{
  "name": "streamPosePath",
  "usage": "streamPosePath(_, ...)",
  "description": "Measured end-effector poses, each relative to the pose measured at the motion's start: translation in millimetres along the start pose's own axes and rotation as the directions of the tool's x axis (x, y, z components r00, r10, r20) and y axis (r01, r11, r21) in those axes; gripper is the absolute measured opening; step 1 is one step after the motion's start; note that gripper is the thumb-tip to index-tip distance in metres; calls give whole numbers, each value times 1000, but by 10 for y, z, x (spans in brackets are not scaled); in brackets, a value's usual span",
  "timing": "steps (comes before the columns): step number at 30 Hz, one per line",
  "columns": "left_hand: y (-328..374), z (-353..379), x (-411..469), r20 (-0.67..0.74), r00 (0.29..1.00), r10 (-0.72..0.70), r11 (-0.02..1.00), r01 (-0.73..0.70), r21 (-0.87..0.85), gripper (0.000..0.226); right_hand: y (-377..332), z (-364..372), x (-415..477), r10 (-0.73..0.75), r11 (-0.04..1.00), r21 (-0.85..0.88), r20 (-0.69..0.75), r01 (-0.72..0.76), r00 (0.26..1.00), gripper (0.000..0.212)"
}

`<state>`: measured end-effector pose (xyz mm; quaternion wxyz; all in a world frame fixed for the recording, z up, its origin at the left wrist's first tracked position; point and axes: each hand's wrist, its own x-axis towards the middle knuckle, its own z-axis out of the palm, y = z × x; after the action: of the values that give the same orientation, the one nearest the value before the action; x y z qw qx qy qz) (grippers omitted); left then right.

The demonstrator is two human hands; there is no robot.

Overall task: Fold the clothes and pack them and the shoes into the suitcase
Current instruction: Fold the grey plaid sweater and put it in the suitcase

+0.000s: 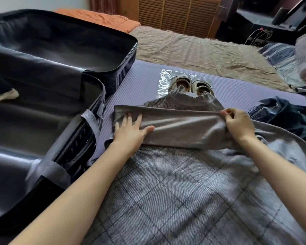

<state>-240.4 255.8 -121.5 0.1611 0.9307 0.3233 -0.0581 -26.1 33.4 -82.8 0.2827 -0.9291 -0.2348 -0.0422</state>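
Both hands are on the grey garment [175, 128] laid out on the bed [193, 50]. Sweeping from the left: the suitcase [42, 124] lies open beside it, a bit of beige cloth [5, 98] showing at its far edge. My left hand [131, 132] is spread flat, fingers straight, pressing the folded grey band down. Beyond the fold, the shoes [191, 84] sit on a clear plastic sheet [163, 82] on the purple mat [140, 76], the garment's collar lapping over their near ends. My right hand [240, 122] pinches the fold's upper edge, fingers curled round the fabric. Farthest right, dark blue clothes [281, 114] lie crumpled, just beside the garment.
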Motion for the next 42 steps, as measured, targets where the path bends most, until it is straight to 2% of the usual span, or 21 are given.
streamPosePath(3,-26,32,87,-9,1000,-17,1000,17,-4,82,-22,-37,52,2,962,-273,102,26,995,29)
streamPosePath(4,-36,46,111,-18,999,-28,1000,28,11,84,-2,-3,48,5,938,-346,111,34,994,29)
streamPosePath(6,-31,63,130,-20,998,-52,997,53,60,88,76,81,36,-37,920,-388,56,55,998,29)
streamPosePath(9,13,34,106,-62,997,-50,999,49,-9,85,171,166,-56,-89,938,-341,-56,65,994,36)
streamPosePath(12,-43,19,105,-328,936,-127,962,36,-270,56,168,200,-312,-186,954,-259,-110,153,976,38)
streamPosePath(14,-128,-8,163,-359,896,-262,927,130,-352,48,149,241,-540,-302,938,-190,-36,290,953,38)
streamPosePath(16,-170,-63,265,-289,869,-401,858,246,-451,53,168,300,-736,-370,913,-163,60,374,927,39)
streamPosePath(19,-111,-104,449,-261,853,-452,822,285,-493,59,217,332,-870,-320,937,-96,153,336,935,49)
streamPosePath(23,-99,-149,628,-432,760,-486,833,252,-493,46,239,299,-843,-268,960,-45,141,277,953,39)
streamPosePath(26,-132,-282,693,-568,710,-416,863,112,-492,45,230,249,-819,-234,971,-11,144,238,962,35)
streamPosePath(29,-198,-445,812,-689,685,-237,944,-5,-329,47,279,256,-821,-232,968,-53,183,246,955,34)
streamPosePath(32,-241,-444,876,-650,754,-93,993,19,-119,49,309,275,-855,-242,965,-50,204,257,949,36)
streamPosePath(35,-295,-190,898,-548,833,-71,994,105,31,53,303,257,-848,-242,968,-14,209,251,947,37)
streamPosePath(38,-296,-124,829,-584,805,-102,993,115,-14,54,295,222,-819,-251,967,6,180,254,951,41)
streamPosePath(40,-149,-150,692,-607,794,-35,999,37,-9,54,298,209,-795,-239,969,-25,164,246,957,45)
streamPosePath(42,62,-51,513,-553,829,79,997,-53,63,56,327,208,-762,-181,976,-82,202,201,963,49)
